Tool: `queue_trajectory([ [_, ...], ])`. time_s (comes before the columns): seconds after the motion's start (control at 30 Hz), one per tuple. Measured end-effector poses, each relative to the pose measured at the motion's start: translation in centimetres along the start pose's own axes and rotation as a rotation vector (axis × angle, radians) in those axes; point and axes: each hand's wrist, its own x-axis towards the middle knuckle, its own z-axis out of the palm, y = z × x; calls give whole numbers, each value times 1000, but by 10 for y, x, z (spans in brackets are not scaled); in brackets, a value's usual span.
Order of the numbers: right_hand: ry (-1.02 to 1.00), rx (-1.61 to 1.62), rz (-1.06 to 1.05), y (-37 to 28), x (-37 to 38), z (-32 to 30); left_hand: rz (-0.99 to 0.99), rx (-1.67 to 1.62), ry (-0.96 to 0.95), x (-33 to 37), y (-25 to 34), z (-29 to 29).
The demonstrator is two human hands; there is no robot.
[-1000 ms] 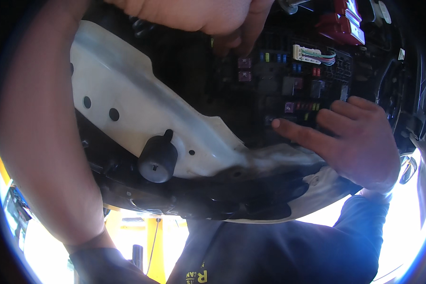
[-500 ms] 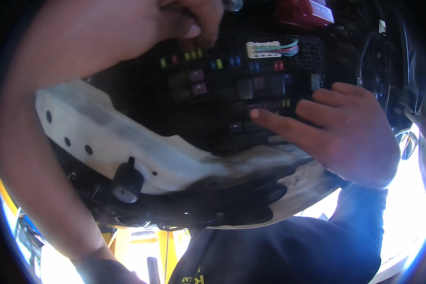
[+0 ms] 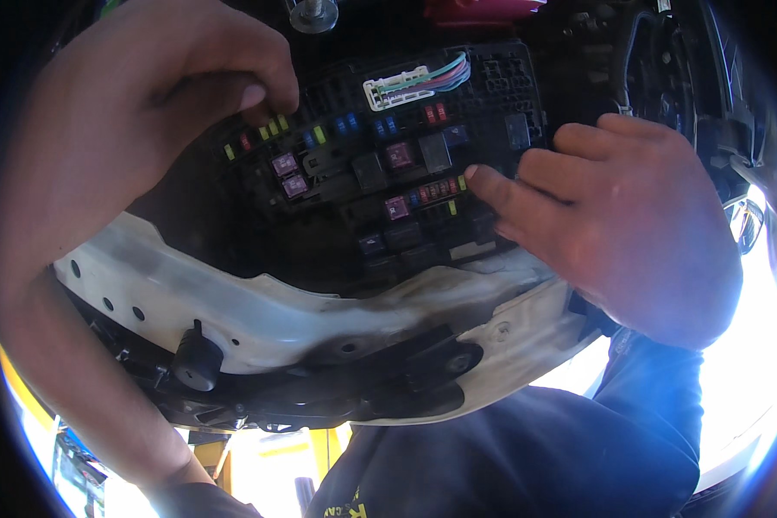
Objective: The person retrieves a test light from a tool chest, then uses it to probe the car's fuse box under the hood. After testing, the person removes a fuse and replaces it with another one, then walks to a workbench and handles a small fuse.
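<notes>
A black fuse box (image 3: 502, 79) stands before me, set with rows of small coloured fuses and dark relays. My left hand (image 3: 220, 65) reaches over its far left part. The fingers are curled down in a pinch beside yellow-green fuses (image 3: 274, 127); what they grip, if anything, is hidden. On the right, my right hand (image 3: 609, 216) holds nothing. Its index finger is stretched out, the tip at the right end of a row of small red fuses (image 3: 436, 190), while the other fingers are bent. Larger purple fuses (image 3: 289, 174) sit left of the middle.
A white connector (image 3: 397, 89) with green and pink wires lies at the box's far side. Nearer me runs a pale metal panel (image 3: 242, 302) with holes and a black rubber stop (image 3: 198, 361). A metal bolt (image 3: 313, 15) and a red part (image 3: 483, 10) are beyond the box.
The view has shifted, so the fuse box appears further left and lower, and sharper. My right fingertip has moved along the box, from near a purple fuse to the small fuse row's right end.
</notes>
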Motion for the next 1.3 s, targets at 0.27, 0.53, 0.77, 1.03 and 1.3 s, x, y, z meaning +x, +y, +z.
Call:
queue_trajectory([
  [0.27,47,50,64,-8,10,-2,-19,12,-21,-4,1,0],
  [0.53,147,53,145,-15,10,0,-38,-33,-14,-4,1,3],
  [0.77,102,13,149,-18,9,-5,-12,18,0,-4,2,2],
  [1.03,85,5,150,-16,6,8,-40,-240,138,-9,-6,21],
  [1.3,5,76,49,9,2,11,-31,-184,95,-4,-4,14],
])
